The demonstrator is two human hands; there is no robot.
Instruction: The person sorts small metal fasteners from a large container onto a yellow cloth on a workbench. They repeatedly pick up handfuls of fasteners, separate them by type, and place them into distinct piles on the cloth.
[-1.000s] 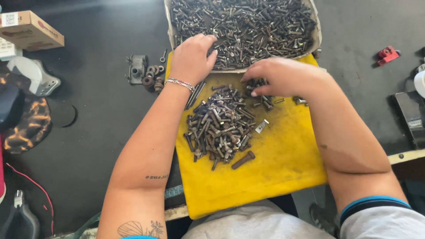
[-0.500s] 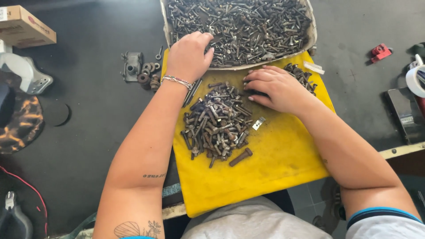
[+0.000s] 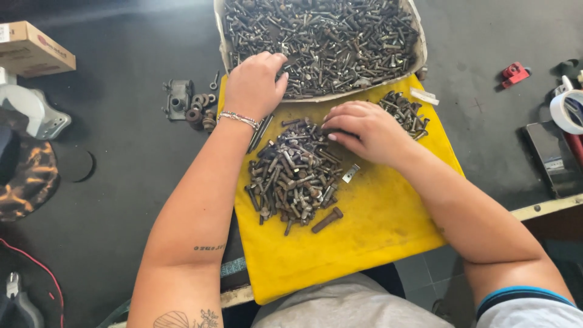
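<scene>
Dark work table (image 3: 121,182) takes most of the view. Yellow mat (image 3: 376,243) lies on it under both forearms, w/ a big tray (image 3: 419,42) of mixed bolts & screws at the mat's far edge, just beyond both hands.

Left hand (image 3: 254,85) rests palm-down at the tray's near-left edge, fingers loosely curled onto the hardware inside; can't tell if anything is pinched, the fingertips are half hidden among the screws. Beaded bracelet (image 3: 240,118) on that wrist.

Right hand (image 3: 364,130) lies palm-down on the mat, fingers slightly bent & close together, tips touching the top of the bolt pile (image 3: 294,173), which sits between the two forearms. Underside of the hand not visible, so a grip can't be confirmed. Smaller pile (image 3: 404,112) just right of that hand, near the tray. One loose thick bolt (image 3: 328,220) at the big pile's near edge; small pale metal clip (image 3: 350,174) just below the right wrist.

Left of the left hand: grey bracket w/ washers (image 3: 188,103). Further left, cardboard box (image 3: 33,51), cut off. Far right: red clamp (image 3: 515,74), tape roll (image 3: 565,112) partly out of frame.
</scene>
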